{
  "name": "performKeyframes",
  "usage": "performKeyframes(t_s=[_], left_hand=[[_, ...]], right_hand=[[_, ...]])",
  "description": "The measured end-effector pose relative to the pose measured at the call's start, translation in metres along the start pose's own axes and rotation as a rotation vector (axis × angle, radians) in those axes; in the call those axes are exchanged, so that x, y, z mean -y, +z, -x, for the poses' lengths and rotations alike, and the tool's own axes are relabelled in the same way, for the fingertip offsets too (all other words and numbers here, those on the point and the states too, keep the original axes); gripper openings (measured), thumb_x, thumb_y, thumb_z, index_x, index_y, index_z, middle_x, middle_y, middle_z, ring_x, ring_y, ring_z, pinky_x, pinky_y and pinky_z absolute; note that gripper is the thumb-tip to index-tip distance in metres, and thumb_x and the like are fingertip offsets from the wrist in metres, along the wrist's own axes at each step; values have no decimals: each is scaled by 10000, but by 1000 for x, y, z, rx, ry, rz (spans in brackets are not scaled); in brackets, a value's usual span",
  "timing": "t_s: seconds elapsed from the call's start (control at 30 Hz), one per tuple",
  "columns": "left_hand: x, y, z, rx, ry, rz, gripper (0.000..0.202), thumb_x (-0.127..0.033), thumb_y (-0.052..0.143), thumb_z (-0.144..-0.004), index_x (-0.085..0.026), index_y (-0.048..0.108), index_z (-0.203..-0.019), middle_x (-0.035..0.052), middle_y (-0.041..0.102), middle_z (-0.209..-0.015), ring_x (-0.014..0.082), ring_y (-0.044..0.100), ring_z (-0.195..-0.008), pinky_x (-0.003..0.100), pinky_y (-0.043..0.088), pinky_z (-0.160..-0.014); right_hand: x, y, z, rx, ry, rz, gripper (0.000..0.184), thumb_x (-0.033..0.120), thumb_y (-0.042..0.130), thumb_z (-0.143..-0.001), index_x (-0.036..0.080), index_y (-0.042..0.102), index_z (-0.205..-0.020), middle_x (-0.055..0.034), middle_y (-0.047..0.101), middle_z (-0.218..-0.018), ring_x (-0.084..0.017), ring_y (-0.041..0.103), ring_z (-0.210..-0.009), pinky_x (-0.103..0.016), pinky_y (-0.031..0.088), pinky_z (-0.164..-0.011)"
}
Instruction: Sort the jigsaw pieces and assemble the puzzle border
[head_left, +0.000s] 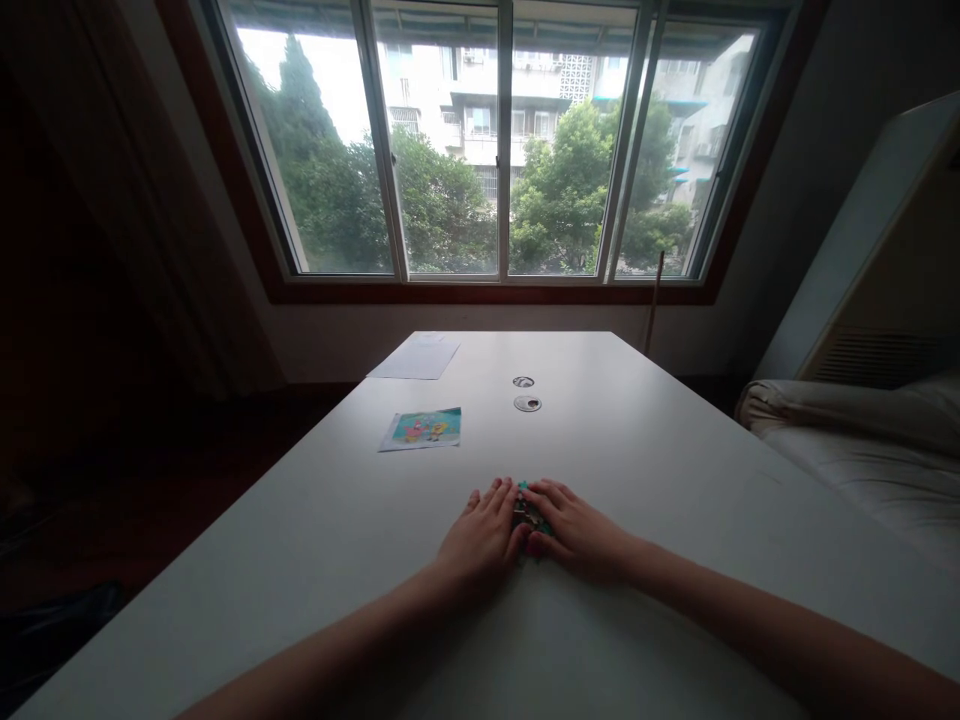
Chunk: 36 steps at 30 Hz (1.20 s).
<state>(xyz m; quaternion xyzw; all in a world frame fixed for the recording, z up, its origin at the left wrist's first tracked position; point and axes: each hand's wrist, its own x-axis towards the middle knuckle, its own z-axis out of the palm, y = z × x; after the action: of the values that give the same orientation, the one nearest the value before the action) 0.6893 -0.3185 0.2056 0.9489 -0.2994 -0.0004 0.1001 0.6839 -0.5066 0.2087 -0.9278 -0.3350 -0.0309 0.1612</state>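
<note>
On the white table, a small cluster of jigsaw pieces (pixel 531 516) in green, teal and dark colours lies between my hands. One teal piece pokes out at the far side, beyond my fingertips. My left hand (pixel 484 525) rests palm down along the left of the cluster, its fingers stretched forward. From the right, my right hand (pixel 574 527) reaches over the pieces, fingers extended and thumb at the near edge. Both hands touch the cluster and cover part of it, so how many pieces are there is hidden.
A cartoon picture sheet (pixel 426 429) lies ahead on the left, with white paper (pixel 416 357) behind it. Two round discs (pixel 527 404) sit farther along the white table (pixel 630 440). A sofa (pixel 847 430) stands at the right, and a window (pixel 502 150) faces me.
</note>
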Motion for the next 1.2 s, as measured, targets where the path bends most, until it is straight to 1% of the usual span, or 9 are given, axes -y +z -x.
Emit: performKeyframes(t_s=[0.13, 0.23, 0.37, 0.6, 0.73, 0.83, 0.9, 1.07, 1.2], left_hand=[[-20, 3, -7, 0, 16, 28, 542, -394, 253, -906, -94, 268, -1357, 120, 247, -1420, 230, 177, -1314, 427, 186, -1057], [-27, 5, -12, -10, 23, 50, 532, -387, 266, -905, -99, 278, -1352, 123, 257, -1417, 231, 180, -1313, 429, 189, -1057], [-25, 7, -13, -35, 33, 74, 509, -386, 271, -909, -120, 299, -1342, 118, 281, -1410, 226, 197, -1309, 418, 203, -1055], [-23, 8, -12, -65, 51, 106, 474, -390, 299, -904, -139, 352, -1304, 125, 333, -1383, 241, 249, -1291, 422, 229, -1047], [-22, 8, -13, -107, 29, 154, 467, -377, 328, -896, -103, 369, -1272, 152, 397, -1335, 248, 290, -1272, 411, 253, -1041], [-18, 7, -13, -143, 51, 193, 452, -385, 314, -903, -107, 381, -1254, 149, 430, -1306, 242, 317, -1257, 393, 268, -1039], [-16, 8, -14, -155, 73, 211, 449, -393, 303, -907, -113, 384, -1248, 145, 434, -1303, 239, 322, -1254, 392, 279, -1036], [-16, 8, -14, -129, 92, 171, 450, -377, 314, -903, -108, 368, -1260, 145, 419, -1316, 241, 295, -1268, 400, 261, -1047], [-21, 4, -13, -93, 91, 113, 429, -371, 317, -903, -134, 381, -1255, 129, 395, -1338, 240, 284, -1273, 405, 245, -1052]], right_hand=[[-10, -4, 19, -13, 35, 3, 571, 486, 332, -879, 134, 348, -1327, -126, 384, -1337, -250, 289, -1247, -414, 267, -1043], [-15, -7, 26, -20, 53, -2, 575, 508, 342, -869, 152, 362, -1321, -109, 391, -1335, -245, 306, -1238, -404, 275, -1040], [-17, -7, 28, -39, 57, -15, 557, 506, 369, -861, 173, 382, -1307, -95, 413, -1320, -244, 334, -1216, -412, 282, -1031], [-14, -7, 27, -126, 59, -76, 454, 401, 418, -867, 158, 448, -1250, -101, 488, -1240, -227, 404, -1146, -391, 325, -997], [-17, -12, 27, -179, 65, -176, 395, 362, 352, -901, 145, 506, -1193, -105, 527, -1193, -197, 455, -1108, -345, 363, -973], [-23, -14, 28, -211, 58, -195, 402, 373, 305, -917, 165, 520, -1185, -92, 538, -1191, -194, 444, -1133, -355, 349, -987], [-27, -12, 28, -196, 58, -161, 422, 390, 293, -918, 170, 497, -1215, -89, 519, -1224, -203, 419, -1162, -379, 328, -1001], [-28, -7, 28, -73, 110, -12, 504, 454, 277, -907, 166, 406, -1299, -106, 426, -1320, -247, 358, -1218, -447, 270, -1019], [-25, -8, 28, -51, 122, 34, 499, 463, 281, -902, 189, 405, -1301, -95, 421, -1324, -247, 348, -1220, -442, 261, -1019]])
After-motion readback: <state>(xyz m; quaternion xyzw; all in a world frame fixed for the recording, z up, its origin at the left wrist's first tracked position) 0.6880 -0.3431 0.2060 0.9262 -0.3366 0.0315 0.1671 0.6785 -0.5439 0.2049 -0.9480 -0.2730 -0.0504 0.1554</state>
